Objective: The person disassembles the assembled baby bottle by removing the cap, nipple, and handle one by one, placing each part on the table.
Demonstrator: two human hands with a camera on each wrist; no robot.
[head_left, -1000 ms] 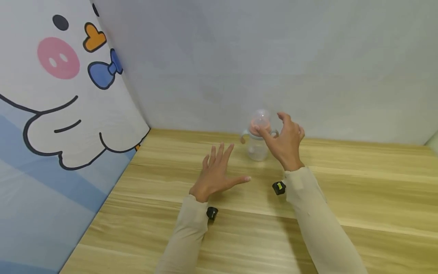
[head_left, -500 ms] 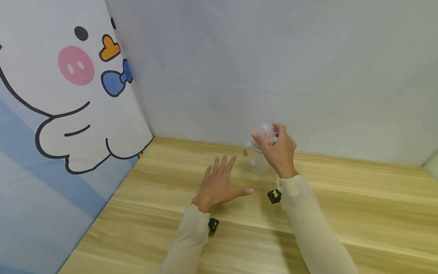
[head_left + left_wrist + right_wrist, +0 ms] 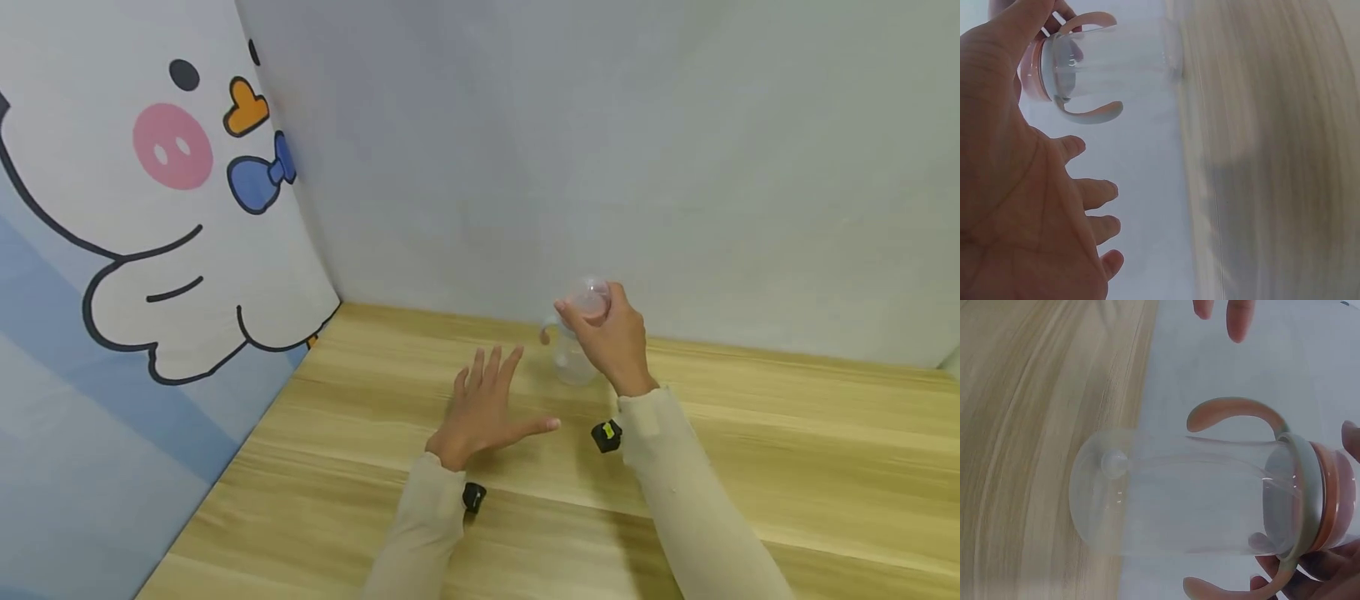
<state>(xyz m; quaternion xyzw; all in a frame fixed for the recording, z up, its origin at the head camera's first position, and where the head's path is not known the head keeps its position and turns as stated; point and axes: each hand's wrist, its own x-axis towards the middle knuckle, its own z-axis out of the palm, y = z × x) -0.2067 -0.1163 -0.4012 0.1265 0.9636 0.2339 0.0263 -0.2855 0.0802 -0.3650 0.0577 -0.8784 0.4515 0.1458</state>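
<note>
Head view: the right hand (image 3: 617, 340) grips the upright bottle (image 3: 574, 367) by its top (image 3: 589, 302), near the far edge of the surface (image 3: 315, 475); the left hand (image 3: 482, 415) spreads wide, holding nothing! Left wrist: bottle past splayed fingers (image 3: 1094, 194). Right wrist: two handles (image 3: 1238, 411), straw (image 3: 1207, 460) inside!

Smooth, glossy plastic bottle (image 3: 1197, 506)

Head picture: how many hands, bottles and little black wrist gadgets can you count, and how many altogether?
Left hand and right hand: 2 hands
Clear bottle: 1 bottle
Left black gadget and right black gadget: 2 gadgets
Total: 5
</note>
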